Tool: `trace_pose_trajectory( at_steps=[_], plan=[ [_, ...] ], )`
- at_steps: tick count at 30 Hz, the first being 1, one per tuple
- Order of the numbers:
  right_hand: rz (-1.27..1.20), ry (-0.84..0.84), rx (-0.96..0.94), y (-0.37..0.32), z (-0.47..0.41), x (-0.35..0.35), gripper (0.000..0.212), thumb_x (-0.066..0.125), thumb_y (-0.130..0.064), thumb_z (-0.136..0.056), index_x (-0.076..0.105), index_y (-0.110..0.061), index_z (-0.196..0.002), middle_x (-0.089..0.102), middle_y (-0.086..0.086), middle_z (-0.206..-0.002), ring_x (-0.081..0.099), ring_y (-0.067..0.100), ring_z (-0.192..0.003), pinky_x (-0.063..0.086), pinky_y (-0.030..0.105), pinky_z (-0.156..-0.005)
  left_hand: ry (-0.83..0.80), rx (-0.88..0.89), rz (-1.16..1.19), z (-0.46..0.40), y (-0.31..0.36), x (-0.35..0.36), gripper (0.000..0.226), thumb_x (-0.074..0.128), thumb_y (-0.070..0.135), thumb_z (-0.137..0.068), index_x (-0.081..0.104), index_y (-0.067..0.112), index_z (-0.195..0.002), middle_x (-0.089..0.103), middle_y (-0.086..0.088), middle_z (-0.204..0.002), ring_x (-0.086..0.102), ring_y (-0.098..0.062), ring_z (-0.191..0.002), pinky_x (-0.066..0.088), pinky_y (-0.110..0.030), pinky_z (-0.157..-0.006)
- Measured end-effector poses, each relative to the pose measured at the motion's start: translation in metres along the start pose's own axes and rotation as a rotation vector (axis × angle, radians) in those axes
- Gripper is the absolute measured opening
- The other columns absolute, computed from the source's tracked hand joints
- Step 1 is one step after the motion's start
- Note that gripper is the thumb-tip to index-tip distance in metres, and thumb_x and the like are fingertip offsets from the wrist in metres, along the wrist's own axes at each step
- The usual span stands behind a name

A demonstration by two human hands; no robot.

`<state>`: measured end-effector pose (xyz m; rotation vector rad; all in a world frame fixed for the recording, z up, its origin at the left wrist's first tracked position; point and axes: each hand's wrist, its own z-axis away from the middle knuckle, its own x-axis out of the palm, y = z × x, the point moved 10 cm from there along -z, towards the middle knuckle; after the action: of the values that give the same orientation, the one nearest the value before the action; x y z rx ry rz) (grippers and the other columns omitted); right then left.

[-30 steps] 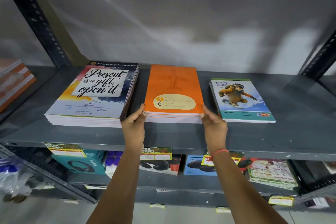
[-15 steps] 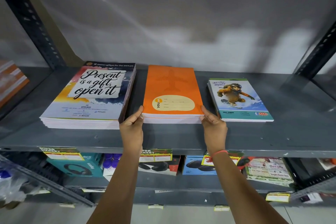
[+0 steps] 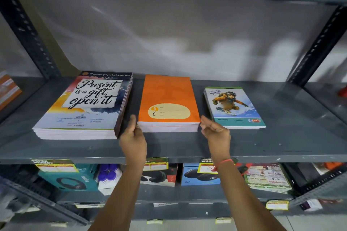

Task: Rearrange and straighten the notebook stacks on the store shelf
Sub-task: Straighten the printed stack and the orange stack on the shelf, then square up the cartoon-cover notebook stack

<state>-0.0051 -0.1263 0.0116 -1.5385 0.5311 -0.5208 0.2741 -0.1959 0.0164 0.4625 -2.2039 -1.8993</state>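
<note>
Three notebook stacks lie on the grey metal shelf. The orange notebook stack sits in the middle. My left hand rests at its front left corner and my right hand at its front right corner, fingers against the stack's sides. On the left lies the tall "Present is a gift" stack, close beside my left hand. A thin stack with a snowboarder cover lies to the right, apart from the orange one.
Dark perforated uprights frame the shelf at both sides. Below, a lower shelf holds boxed headphones, mouse boxes and yellow price tags. An orange-striped stack lies on the neighbouring shelf at far left.
My hands have stayed at the orange stack's front corners, fingers now curled slightly looser. The camera tilted a little, so the shelf above shows.
</note>
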Motion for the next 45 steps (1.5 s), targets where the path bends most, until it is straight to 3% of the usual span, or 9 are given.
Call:
trace_pose_trajectory(
  at_steps=[4,8,10,15,20,26,32,35,45],
  plan=[
    [-0.077,0.306,-0.151,-0.021,-0.006,-0.088,0.04,0.056,0.011,-0.078,0.071,-0.026,-0.073,0.072,-0.011,-0.076,0.067,0.011,-0.084,0.051,0.033,-0.088,-0.139,0.369,-0.122,0.048,0.06,0.046,0.045,0.045,-0.009,-0.085,0.049,0.005,-0.127,0.048,-0.011,-0.133,0.053,-0.024,-0.12,0.042,-0.015,-0.093],
    [-0.053,0.518,-0.113,-0.013,-0.029,-0.162,0.029,0.057,0.0,-0.084,0.066,-0.006,-0.111,0.069,-0.006,-0.106,0.06,-0.014,-0.082,0.046,0.006,-0.082,-0.584,0.104,-0.03,0.106,0.043,0.142,0.036,0.044,0.005,-0.09,0.054,0.012,-0.125,0.065,-0.003,-0.084,0.052,-0.002,-0.048,0.036,-0.002,-0.049],
    [0.009,0.468,-0.036,0.004,-0.044,-0.178,0.036,0.057,-0.01,-0.087,0.057,-0.008,-0.124,0.062,0.008,-0.125,0.055,0.001,-0.099,0.04,0.014,-0.09,-0.633,-0.022,-0.031,0.123,0.027,0.175,0.04,0.044,0.014,-0.092,0.045,0.016,-0.132,0.057,0.007,-0.099,0.049,0.013,-0.064,0.035,0.003,-0.053],
    [0.124,0.133,0.028,0.02,-0.075,-0.173,0.05,0.05,-0.034,-0.091,0.041,-0.017,-0.137,0.048,0.002,-0.14,0.042,0.006,-0.114,0.03,0.024,-0.103,-0.558,-0.244,0.083,0.119,0.003,0.214,0.053,0.043,0.022,-0.093,0.023,0.019,-0.142,0.038,0.001,-0.142,0.044,-0.012,-0.123,0.034,-0.013,-0.096],
    [0.163,-0.1,0.056,0.025,-0.09,-0.154,0.049,0.047,-0.04,-0.091,0.041,-0.025,-0.137,0.052,-0.012,-0.118,0.049,0.006,-0.106,0.033,0.021,-0.091,-0.464,-0.28,0.202,0.111,-0.004,0.232,0.042,0.042,0.011,-0.093,0.039,0.01,-0.135,0.046,0.008,-0.119,0.051,0.005,-0.085,0.041,0.004,-0.06],
    [0.203,-0.215,0.035,0.025,-0.091,-0.149,0.055,0.054,-0.029,-0.089,0.035,-0.024,-0.14,0.057,-0.009,-0.109,0.053,0.011,-0.097,0.041,0.026,-0.09,-0.472,-0.278,0.144,0.113,-0.004,0.233,0.04,0.043,0.013,-0.093,0.045,0.018,-0.132,0.052,0.004,-0.117,0.053,0.001,-0.087,0.042,0.003,-0.059],
    [0.021,-0.3,0.069,0.026,-0.084,-0.152,0.061,0.053,0.002,-0.087,0.033,-0.017,-0.141,0.056,-0.018,-0.118,0.054,0.003,-0.103,0.043,0.016,-0.098,-0.64,-0.247,0.142,0.117,-0.002,0.215,0.048,0.049,0.01,-0.09,0.038,0.016,-0.136,0.05,0.004,-0.133,0.048,-0.003,-0.114,0.039,-0.017,-0.098],
    [0.013,-0.27,0.055,0.024,-0.084,-0.156,0.053,0.05,0.003,-0.089,0.039,-0.015,-0.138,0.051,-0.03,-0.11,0.05,0.001,-0.106,0.036,0.03,-0.109,-0.681,-0.228,0.152,0.12,-0.001,0.212,0.05,0.048,0.002,-0.089,0.037,0.012,-0.136,0.054,0.003,-0.13,0.049,-0.003,-0.115,0.043,-0.014,-0.096],
    [0.028,-0.198,0.061,0.021,-0.083,-0.161,0.046,0.051,0.0,-0.089,0.047,-0.014,-0.132,0.057,-0.001,-0.129,0.054,0.011,-0.111,0.037,0.037,-0.11,-0.435,-0.172,0.135,0.116,0.005,0.204,0.04,0.054,0.002,-0.085,0.052,0.008,-0.124,0.061,0.003,-0.109,0.056,0.0,-0.09,0.047,-0.006,-0.082]
  ],
)
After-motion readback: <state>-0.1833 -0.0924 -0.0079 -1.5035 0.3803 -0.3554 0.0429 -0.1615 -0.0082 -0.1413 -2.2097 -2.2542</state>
